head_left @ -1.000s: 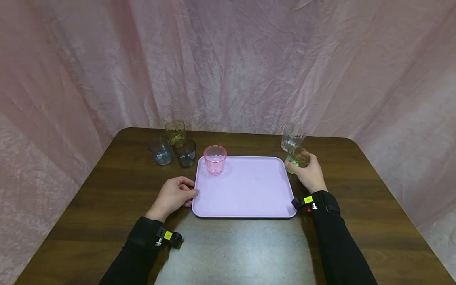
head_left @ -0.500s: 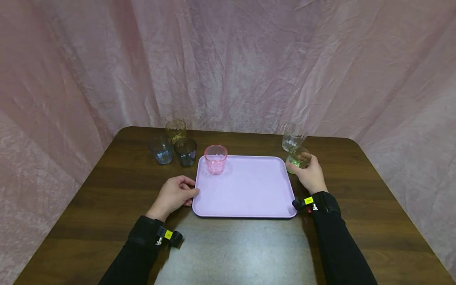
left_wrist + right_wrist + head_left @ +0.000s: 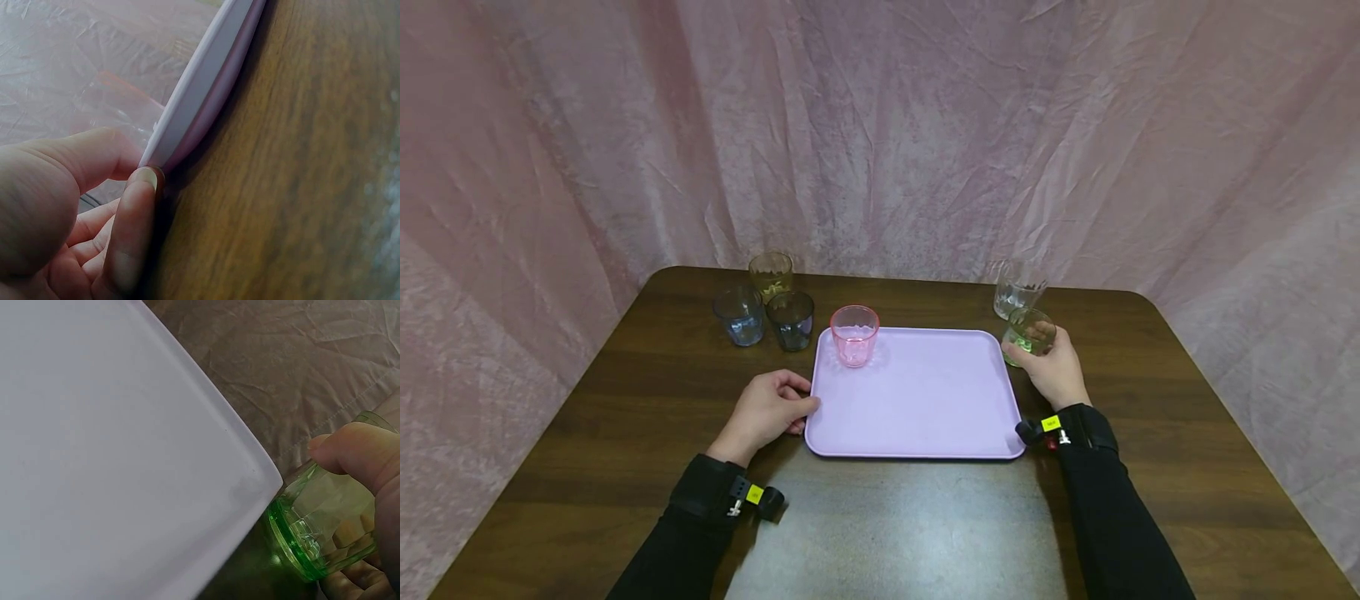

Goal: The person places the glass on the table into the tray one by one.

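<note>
The tray (image 3: 917,400) lies flat at the middle of the tabletop (image 3: 1157,467). The green glass (image 3: 1024,329) is upright just beyond the tray's right edge, by its far right corner; whether glass and tray touch cannot be told.

Left hand (image 3: 767,408): thumb and forefinger pinch the rim at the tray's left edge, with almost no gap between them beyond the rim's thickness. The remaining fingers are loosely curled.

Right hand (image 3: 1052,362): the fingers are spread to the width of the green glass and curl round its wall, thumb on the near left side, fingertips on the far side.

Adjacent items: the pink glass (image 3: 853,337) stands in the tray's far left corner. The clear glass (image 3: 1015,293) stands just beyond the green glass. At far left are the blue glass (image 3: 741,321), yellow glass (image 3: 771,273) and dark grey glass (image 3: 792,323).

Handling: the green glass appears rigid, fairly light, smooth and possibly breakable; grip the side wall below the rim with moderate, even pressure. The tray appears stiff and light, with a smooth surface; hold it by the raised rim.
</note>
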The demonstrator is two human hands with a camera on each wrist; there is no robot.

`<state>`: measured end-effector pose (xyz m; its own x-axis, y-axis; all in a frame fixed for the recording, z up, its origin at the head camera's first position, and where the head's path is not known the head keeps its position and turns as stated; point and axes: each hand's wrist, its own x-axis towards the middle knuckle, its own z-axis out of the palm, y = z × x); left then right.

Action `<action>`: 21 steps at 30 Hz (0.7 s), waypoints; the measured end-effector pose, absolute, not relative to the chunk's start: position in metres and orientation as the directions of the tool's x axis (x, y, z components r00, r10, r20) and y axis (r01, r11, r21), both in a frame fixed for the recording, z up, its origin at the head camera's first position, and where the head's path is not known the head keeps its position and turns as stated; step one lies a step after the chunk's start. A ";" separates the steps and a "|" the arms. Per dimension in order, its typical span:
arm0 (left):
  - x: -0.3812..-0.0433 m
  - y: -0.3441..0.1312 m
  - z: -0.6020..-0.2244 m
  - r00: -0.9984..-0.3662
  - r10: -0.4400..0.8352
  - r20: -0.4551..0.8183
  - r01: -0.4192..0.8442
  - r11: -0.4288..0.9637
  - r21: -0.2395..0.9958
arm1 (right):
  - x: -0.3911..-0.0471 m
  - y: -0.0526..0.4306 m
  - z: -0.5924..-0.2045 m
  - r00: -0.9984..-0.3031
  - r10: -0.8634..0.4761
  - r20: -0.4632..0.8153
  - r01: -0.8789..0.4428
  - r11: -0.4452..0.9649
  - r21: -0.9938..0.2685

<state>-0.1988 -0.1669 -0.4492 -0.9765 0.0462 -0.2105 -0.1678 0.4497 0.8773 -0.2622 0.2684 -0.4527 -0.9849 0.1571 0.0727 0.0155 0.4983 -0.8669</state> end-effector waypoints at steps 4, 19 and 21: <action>-0.199 -0.167 -0.450 -0.977 0.048 -0.206 -0.163 0.450 0.878 | -0.261 0.268 -0.451 -0.984 0.159 0.077 0.012 0.493 -0.870; -0.198 -0.167 -0.450 -0.980 0.048 -0.194 -0.153 0.449 0.880 | -0.261 0.266 -0.436 -0.979 0.167 0.118 -0.020 0.495 -0.869; -0.198 -0.167 -0.450 -0.979 0.047 -0.199 -0.157 0.450 0.879 | -0.261 0.266 -0.434 -0.978 0.166 0.127 -0.028 0.494 -0.869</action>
<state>-0.1981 -0.1671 -0.4496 -0.9788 0.0472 -0.1994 -0.1574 0.4495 0.8793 -0.2609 0.2658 -0.4337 -0.9779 0.1662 0.1265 -0.0285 0.4940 -0.8690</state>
